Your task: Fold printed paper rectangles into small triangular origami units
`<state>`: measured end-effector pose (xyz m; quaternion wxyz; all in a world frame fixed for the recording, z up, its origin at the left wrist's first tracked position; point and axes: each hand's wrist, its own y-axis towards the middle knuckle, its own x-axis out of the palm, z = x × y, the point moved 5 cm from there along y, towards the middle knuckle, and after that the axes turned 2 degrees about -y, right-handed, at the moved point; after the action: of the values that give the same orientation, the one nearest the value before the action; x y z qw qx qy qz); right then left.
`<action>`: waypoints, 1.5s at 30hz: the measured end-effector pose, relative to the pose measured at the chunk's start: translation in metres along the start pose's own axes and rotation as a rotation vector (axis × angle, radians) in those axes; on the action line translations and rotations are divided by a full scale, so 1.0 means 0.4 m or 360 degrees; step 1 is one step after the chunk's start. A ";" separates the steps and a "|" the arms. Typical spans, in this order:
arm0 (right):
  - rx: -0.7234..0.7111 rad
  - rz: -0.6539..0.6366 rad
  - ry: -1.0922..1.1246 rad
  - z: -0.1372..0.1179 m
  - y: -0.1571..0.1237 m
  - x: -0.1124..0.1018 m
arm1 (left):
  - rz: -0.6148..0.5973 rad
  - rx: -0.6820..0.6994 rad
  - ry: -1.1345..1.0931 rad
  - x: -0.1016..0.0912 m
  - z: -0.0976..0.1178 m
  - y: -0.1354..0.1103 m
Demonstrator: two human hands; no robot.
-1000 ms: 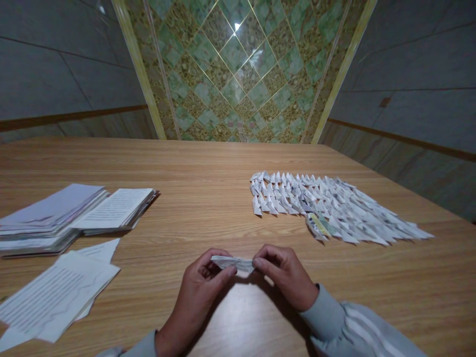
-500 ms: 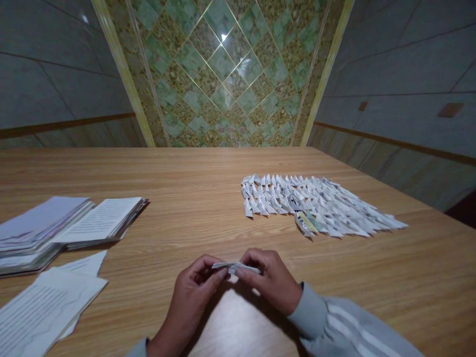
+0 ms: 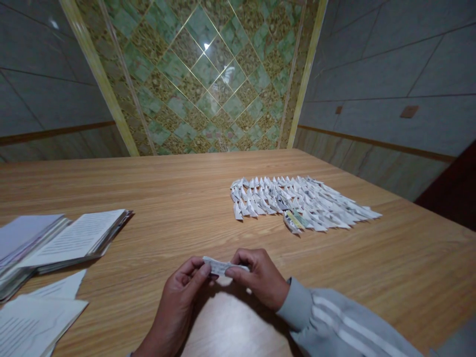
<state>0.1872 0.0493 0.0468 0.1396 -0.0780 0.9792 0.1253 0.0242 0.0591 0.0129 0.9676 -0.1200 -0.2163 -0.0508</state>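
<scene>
A small folded piece of printed paper (image 3: pixel 219 267) is held above the near part of the table, between my two hands. My left hand (image 3: pixel 186 287) pinches its left end between thumb and fingers. At the other end, my right hand (image 3: pixel 258 277) grips it with the thumb on the near side and the fingers curled behind. Beyond my hands, to the right, several rows of folded paper boats (image 3: pixel 275 196) stand close together. One boat (image 3: pixel 292 223) at the front of the group has yellow and green print.
A wooden table (image 3: pixel 178 198) spans the view. Stacked papers or booklets (image 3: pixel 78 238) lie at the left, with loose printed sheets (image 3: pixel 40 322) nearer to me. Tiled walls (image 3: pixel 208 99) rise behind the table.
My view has turned to the right, so the table's contents sit further left. My left hand has slid toward the paper's left end, and more of its printed surface shows between my hands.
</scene>
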 end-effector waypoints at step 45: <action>0.0897 0.0852 -0.1228 0.159 -0.083 -0.391 | 0.0075 0.0237 0.0179 -0.016 0.015 0.002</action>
<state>0.3578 0.0529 0.0261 0.4674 0.2661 0.8381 -0.0912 0.0159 0.0615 0.0152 0.9853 -0.0498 -0.1621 -0.0185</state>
